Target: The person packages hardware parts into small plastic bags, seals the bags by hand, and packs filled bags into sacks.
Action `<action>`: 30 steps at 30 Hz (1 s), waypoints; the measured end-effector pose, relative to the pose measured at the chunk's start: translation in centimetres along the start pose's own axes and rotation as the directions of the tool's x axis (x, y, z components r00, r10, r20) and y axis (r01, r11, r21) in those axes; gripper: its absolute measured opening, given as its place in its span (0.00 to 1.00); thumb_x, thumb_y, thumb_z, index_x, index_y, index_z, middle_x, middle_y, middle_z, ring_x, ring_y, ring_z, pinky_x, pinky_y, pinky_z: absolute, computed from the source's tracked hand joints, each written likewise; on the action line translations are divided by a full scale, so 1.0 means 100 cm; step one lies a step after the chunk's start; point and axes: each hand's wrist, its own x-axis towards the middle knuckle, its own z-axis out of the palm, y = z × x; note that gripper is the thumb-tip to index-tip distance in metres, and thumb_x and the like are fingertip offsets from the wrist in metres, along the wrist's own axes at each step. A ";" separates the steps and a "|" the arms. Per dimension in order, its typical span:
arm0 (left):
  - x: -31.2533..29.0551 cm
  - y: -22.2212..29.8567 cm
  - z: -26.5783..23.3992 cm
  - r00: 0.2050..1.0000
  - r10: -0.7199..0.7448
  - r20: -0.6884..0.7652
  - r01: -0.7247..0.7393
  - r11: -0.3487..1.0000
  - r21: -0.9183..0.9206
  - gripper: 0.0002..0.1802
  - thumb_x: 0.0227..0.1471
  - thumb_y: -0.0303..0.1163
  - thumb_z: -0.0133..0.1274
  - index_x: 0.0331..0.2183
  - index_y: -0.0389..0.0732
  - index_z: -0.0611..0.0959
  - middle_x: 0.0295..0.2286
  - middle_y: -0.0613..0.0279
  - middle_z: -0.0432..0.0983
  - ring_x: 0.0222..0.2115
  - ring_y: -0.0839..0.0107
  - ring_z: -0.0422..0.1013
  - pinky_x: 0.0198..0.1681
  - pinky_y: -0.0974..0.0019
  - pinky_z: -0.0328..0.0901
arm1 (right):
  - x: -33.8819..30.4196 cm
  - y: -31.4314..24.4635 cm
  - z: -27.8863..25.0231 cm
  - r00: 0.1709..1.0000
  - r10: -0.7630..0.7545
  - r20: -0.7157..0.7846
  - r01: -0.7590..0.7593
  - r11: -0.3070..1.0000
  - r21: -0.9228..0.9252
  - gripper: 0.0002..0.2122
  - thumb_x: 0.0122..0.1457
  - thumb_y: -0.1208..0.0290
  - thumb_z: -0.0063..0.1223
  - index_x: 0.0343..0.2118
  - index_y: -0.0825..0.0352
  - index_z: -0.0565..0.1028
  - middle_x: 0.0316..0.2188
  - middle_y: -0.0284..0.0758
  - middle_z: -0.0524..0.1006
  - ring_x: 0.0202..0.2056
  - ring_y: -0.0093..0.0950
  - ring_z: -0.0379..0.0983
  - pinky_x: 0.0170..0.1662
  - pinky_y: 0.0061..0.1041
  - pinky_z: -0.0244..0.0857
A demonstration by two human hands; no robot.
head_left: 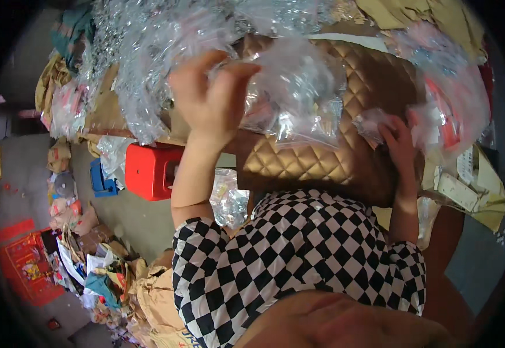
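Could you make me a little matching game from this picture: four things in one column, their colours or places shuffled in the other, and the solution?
Things:
1. Left hand
2. Right hand
3. Quilted cover
4. The person's top

Colours or places:
A. Golden brown
B. At a small clear bag
C. Black and white checks
D. Raised and blurred, at the left side of a large clear bag

Right pairs: 1-D, 2-B, 3-A, 4-C.
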 end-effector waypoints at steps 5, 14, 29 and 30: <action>-0.058 0.031 0.057 0.838 -0.083 0.539 0.262 0.927 -0.266 0.13 0.40 0.24 0.55 0.33 0.45 0.76 0.28 0.58 0.76 0.26 0.56 0.73 0.27 0.59 0.67 | -0.006 -0.013 -0.017 0.997 0.026 -0.072 -0.033 0.994 -0.102 0.14 0.57 0.69 0.57 0.45 0.67 0.74 0.37 0.36 0.78 0.39 0.24 0.74 0.44 0.24 0.67; -0.032 0.044 0.050 0.815 0.028 0.578 0.283 0.852 -0.440 0.13 0.41 0.22 0.56 0.35 0.42 0.79 0.28 0.58 0.77 0.33 0.58 0.74 0.39 0.61 0.65 | 0.023 -0.088 -0.027 0.997 -0.079 -0.002 0.078 0.984 0.158 0.13 0.58 0.73 0.54 0.46 0.66 0.74 0.39 0.33 0.78 0.42 0.23 0.73 0.47 0.23 0.66; -0.055 0.076 0.017 0.675 -0.136 0.725 0.693 0.453 -0.560 0.09 0.53 0.23 0.54 0.37 0.40 0.85 0.42 0.56 0.77 0.50 0.62 0.66 0.54 0.61 0.59 | 0.076 -0.154 0.046 0.287 -0.565 0.774 0.839 0.538 0.082 0.18 0.52 0.70 0.54 0.47 0.63 0.74 0.32 0.39 0.79 0.28 0.36 0.76 0.31 0.33 0.68; -0.054 0.083 0.018 0.704 -0.096 0.704 0.657 0.467 -0.592 0.09 0.52 0.23 0.55 0.37 0.41 0.85 0.45 0.55 0.74 0.51 0.60 0.65 0.55 0.60 0.58 | 0.069 -0.154 0.048 0.284 -0.561 0.778 0.839 0.538 0.082 0.18 0.52 0.70 0.54 0.47 0.63 0.74 0.32 0.39 0.79 0.28 0.36 0.76 0.31 0.33 0.68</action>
